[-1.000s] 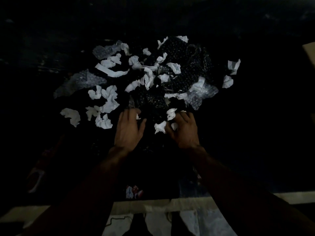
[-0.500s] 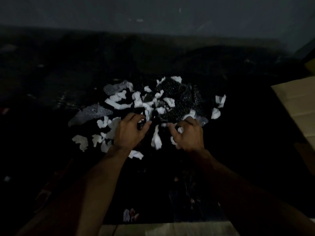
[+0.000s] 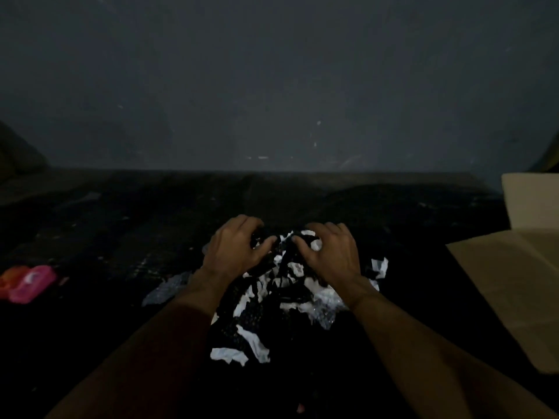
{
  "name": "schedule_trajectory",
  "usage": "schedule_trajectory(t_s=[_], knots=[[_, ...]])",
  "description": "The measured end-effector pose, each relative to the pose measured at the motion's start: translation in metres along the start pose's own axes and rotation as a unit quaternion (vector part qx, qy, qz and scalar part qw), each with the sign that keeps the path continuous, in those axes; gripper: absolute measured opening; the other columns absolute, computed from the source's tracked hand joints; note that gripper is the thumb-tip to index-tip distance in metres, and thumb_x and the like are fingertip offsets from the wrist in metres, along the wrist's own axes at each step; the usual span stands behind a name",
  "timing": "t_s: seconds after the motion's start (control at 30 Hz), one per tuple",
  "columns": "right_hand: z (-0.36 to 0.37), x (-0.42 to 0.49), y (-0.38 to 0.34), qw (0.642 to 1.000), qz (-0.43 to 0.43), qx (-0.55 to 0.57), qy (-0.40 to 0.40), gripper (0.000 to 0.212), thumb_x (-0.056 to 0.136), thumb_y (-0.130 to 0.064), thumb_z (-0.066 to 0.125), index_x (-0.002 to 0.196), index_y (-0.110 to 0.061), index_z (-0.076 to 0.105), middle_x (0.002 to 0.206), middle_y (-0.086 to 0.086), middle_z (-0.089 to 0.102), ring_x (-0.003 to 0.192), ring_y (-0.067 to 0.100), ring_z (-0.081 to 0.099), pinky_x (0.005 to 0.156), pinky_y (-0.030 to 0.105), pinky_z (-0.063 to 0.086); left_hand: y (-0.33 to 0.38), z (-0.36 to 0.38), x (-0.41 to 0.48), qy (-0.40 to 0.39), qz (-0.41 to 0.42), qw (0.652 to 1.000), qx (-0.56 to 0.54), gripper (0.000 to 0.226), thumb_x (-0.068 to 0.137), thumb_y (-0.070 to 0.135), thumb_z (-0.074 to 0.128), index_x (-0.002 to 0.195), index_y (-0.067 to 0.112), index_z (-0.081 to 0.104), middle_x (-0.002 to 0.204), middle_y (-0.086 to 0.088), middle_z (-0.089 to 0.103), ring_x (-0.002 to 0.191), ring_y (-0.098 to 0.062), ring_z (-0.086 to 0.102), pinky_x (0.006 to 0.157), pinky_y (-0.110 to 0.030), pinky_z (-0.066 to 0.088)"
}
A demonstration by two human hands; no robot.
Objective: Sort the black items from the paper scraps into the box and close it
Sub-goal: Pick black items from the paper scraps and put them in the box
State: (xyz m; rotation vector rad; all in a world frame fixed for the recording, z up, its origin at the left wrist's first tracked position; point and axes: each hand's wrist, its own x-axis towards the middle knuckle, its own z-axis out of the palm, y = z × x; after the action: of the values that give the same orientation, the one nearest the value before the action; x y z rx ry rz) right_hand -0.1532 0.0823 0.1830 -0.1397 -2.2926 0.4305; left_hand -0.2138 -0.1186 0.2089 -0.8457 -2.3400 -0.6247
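Curling over the pile, your left hand (image 3: 234, 251) and right hand (image 3: 331, 255) sit on the black items (image 3: 286, 287), mixed with paper scraps (image 3: 254, 343); too dark to tell whether either grips. The open box (image 3: 514, 282) lies to your right, nearer your right hand.

We find the frame dim and grainy: black items (image 3: 282, 269) melt into the dark surface (image 3: 121, 237), and only paper scraps (image 3: 230, 355) read clearly. Light perhaps comes from the right, where the box (image 3: 520, 285) looks palest.
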Motion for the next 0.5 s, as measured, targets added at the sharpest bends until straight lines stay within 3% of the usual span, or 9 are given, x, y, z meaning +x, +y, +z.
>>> schedule_trajectory(t_s=[0.17,0.5], knots=[[-0.027,0.022,0.003,0.999,-0.028,0.016,-0.003,0.046,0.083,-0.055,0.061,0.106,-0.016,0.069,0.096,0.003,0.07,0.087,0.02,0.059,0.077,0.03,0.045,0.018,-0.014,0.008,0.04,0.022,0.999,0.021,0.039,0.082,0.045,0.061,0.101,0.011,0.064,0.091,-0.006,0.063,0.083,-0.022,0.061,0.073,-0.034,0.053],[-0.1,0.017,0.001,0.997,-0.033,0.007,0.067,0.046,0.083,-0.057,0.056,0.1,-0.016,0.07,0.087,0.002,0.069,0.08,0.021,0.058,0.076,0.031,0.044,0.071,-0.047,0.006,0.082,0.042,0.996,0.006,0.039,0.081,0.045,0.056,0.098,0.01,0.065,0.09,-0.006,0.064,0.082,-0.022,0.06,0.075,-0.03,0.048]])
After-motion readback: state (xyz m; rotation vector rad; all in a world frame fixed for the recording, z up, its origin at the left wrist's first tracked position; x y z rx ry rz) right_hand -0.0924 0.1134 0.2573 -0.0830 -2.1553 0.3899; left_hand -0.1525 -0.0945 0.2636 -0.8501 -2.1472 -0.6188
